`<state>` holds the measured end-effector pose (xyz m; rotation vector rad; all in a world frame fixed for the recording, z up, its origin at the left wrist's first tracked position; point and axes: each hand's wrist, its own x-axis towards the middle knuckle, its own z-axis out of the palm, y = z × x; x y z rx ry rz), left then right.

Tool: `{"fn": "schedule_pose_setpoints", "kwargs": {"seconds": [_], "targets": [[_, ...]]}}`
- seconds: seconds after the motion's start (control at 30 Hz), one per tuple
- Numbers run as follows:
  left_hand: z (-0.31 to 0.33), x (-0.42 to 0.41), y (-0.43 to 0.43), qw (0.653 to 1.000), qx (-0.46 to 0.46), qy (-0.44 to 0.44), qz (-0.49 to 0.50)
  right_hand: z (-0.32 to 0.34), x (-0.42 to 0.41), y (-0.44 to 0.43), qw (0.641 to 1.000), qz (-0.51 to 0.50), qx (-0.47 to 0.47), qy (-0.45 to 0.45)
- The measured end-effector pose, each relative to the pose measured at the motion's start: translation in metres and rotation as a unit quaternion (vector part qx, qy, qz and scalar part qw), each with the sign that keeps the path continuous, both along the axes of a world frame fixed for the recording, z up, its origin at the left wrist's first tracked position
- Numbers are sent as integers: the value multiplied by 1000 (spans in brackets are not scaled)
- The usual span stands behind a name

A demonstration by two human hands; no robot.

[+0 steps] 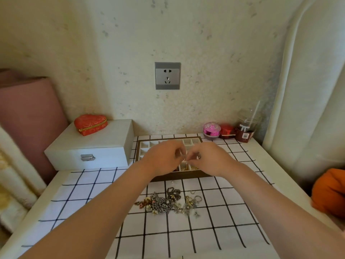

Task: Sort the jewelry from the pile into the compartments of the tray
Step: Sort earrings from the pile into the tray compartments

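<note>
The sorting looks early. Most of the jewelry lies in the pile [168,201], a tangle of chains, rings and charms on the middle of the table [280,165], nearer the front edge than the tray [179,177]. A few loose rings and a bead lie just beside the pile. The tray sits toward the table's back edge. Its front compartments show a few gold items, while the far rows that can be seen look unfilled. Much of the tray is hidden by the hands.

The left hand [164,157] and right hand [207,159] hover over the tray with fingers curled. Their fingertips meet on a small piece [183,159], pinched between them. It is too small to tell what it is, and I judge it is about to go into a compartment.

A white cloth [205,230] with a black grid covers the table. A white box [89,144] with a latch stands at the back left corner, with a red heart-shaped pouch [91,124] on top. A cup [246,128] with a straw and two small containers stand at the back right corner. A socket [167,75] is on the speckled wall behind, and a pale curtain [308,90] hangs at the right.
</note>
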<state>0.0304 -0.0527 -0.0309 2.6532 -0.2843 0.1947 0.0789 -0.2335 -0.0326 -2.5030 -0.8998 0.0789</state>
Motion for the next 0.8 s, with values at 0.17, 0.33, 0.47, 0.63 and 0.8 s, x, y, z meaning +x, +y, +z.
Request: {"fn": "schedule_pose_setpoints", "kwargs": {"seconds": [0.17,0.33,0.47,0.63,0.8], "targets": [[7,-41,9,997,44,57,-8,-5,-27,10,996,45,-66,23],[3,-62,11,987,93,130,-21,-15,-48,21,992,68,-108,-14],[-5,-67,14,976,116,183,-39,-21,-56,30,978,81,-159,-111],[-6,-66,17,975,83,201,-39,-27,-56,37,974,73,-181,-117],[-2,-61,19,979,36,201,-16,-28,-53,38,977,54,-185,-87]]}}
